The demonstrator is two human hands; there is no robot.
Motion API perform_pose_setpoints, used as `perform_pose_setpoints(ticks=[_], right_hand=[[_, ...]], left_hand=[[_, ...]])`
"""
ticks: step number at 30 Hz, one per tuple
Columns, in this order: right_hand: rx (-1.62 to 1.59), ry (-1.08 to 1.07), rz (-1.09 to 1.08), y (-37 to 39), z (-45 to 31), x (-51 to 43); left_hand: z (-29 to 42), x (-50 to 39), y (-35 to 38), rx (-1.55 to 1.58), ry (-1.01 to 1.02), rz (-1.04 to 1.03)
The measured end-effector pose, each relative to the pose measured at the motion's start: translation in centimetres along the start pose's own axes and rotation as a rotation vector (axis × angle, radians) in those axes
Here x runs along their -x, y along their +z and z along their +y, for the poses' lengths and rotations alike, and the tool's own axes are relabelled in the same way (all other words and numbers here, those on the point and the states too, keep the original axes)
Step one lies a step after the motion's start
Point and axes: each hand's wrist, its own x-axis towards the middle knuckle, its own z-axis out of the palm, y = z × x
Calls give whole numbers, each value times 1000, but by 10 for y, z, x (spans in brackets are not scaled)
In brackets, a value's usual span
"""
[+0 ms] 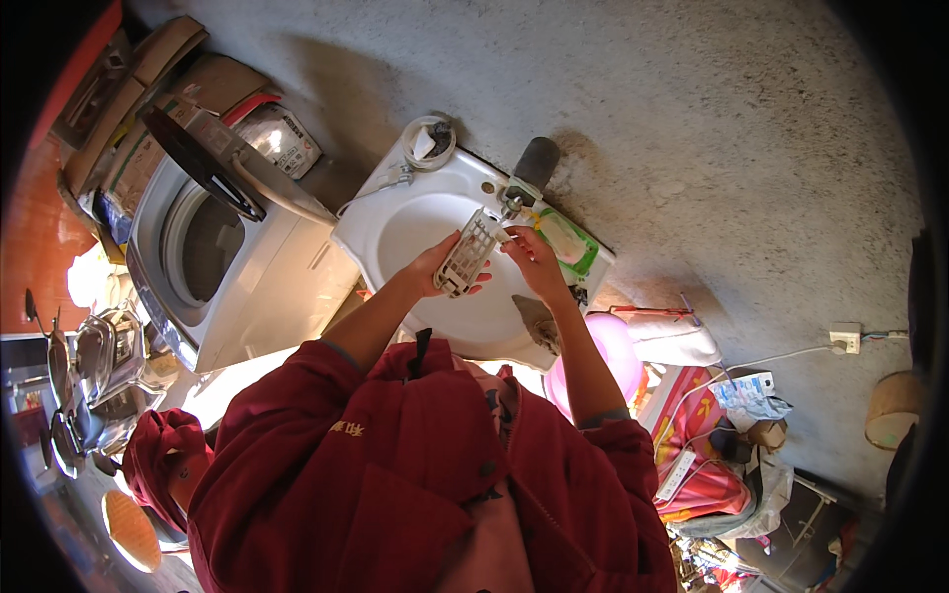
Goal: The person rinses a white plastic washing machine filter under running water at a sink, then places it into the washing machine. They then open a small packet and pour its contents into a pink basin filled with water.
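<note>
My left hand (430,268) grips an off-white plastic lattice case (465,256), tilted over the white washbasin (400,230). Its fingers curl out from beneath the case. Close to the far end of the case is my right hand (532,256), with thumb and fingers bent towards a small whitish part there. Whether they pinch that part is not clear. Just beyond the hands stands a metal tap (511,207) at the basin's back. A greyish-brown cloth (535,320) hangs over the basin's near right rim, by my right forearm.
To the left stands a top-loading washing machine (259,282) with its lid (200,163) raised. A round tub (428,143) and a green soap dish (582,248) sit on the basin's back ledge. Right of the basin is a pink basin (608,348); a power strip (675,475) lies further right.
</note>
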Motion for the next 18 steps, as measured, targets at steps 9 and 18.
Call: perform_pose_setpoints(ticks=[9,18], right_hand=[[-28,387,91,10,18,-41],[-165,511,-41,24,31,-55]], left_hand=[[-19,-10,-24,87,-50,84],[3,-11,-29,109,-2,165]])
